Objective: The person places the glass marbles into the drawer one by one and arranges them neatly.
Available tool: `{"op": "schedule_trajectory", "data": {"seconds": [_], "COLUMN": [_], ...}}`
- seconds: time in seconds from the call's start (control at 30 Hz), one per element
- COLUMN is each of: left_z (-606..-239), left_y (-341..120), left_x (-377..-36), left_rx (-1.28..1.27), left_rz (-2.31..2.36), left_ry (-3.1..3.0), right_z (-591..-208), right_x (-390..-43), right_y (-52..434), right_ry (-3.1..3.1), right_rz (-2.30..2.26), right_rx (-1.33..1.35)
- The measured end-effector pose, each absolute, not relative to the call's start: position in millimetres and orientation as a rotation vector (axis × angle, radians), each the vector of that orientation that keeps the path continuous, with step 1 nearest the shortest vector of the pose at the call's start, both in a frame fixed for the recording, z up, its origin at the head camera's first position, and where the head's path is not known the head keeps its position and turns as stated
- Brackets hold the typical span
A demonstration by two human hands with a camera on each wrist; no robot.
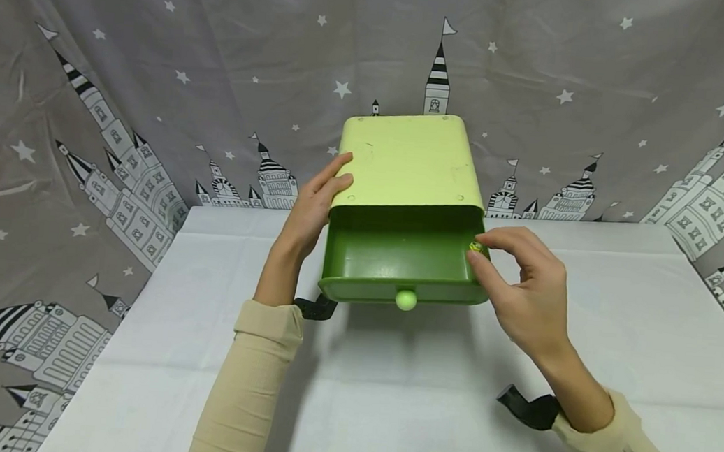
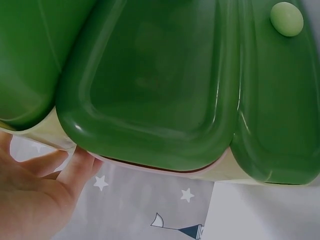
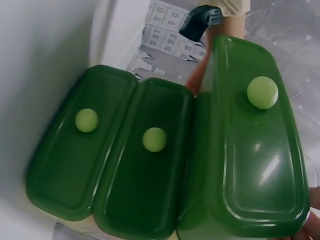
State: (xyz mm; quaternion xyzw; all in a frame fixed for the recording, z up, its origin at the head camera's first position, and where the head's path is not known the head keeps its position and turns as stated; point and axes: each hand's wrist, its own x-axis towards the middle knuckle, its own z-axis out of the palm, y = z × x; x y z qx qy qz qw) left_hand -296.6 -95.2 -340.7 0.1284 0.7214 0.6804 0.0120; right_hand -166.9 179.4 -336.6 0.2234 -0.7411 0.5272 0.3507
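- Cabinet (image 1: 410, 163), pale yellow-green outside, stands on a white table (image 1: 398, 425) with its drawer fronts towards the person.
- Its top drawer (image 1: 364, 290), dark green, is pulled out, so that the inside shows; a light green round knob (image 1: 406, 300) sits on its front.
- Below it, the middle drawer (image 3: 142, 190) and the bottom drawer (image 3: 62, 175) are closed, each with a similar knob.
- The left hand (image 1: 307, 215) rests against the cabinet's left side near the top edge, fingers extended and touching it, not wrapped round anything.
- The right hand (image 1: 530, 294) pinches a small yellow item (image 1: 475, 246) between thumb and forefinger, at the right side of the open drawer; the item is too small to identify.
- Behind the table hangs a grey cloth (image 1: 240, 70) printed with stars and castles.
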Motion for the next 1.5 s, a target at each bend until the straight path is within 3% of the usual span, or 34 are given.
{"op": "schedule_trajectory", "data": {"seconds": [1.5], "left_z": [-339.8], "left_y": [-94.7], "left_x": [-295.4], "left_rx": [0.381], "left_rz": [2.137], "left_ry": [2.25], "right_z": [-331.8], "right_x": [-166.0], "right_y": [188.8], "right_ry": [-1.998], "right_rz": [1.365], "right_rx": [0.527]}}
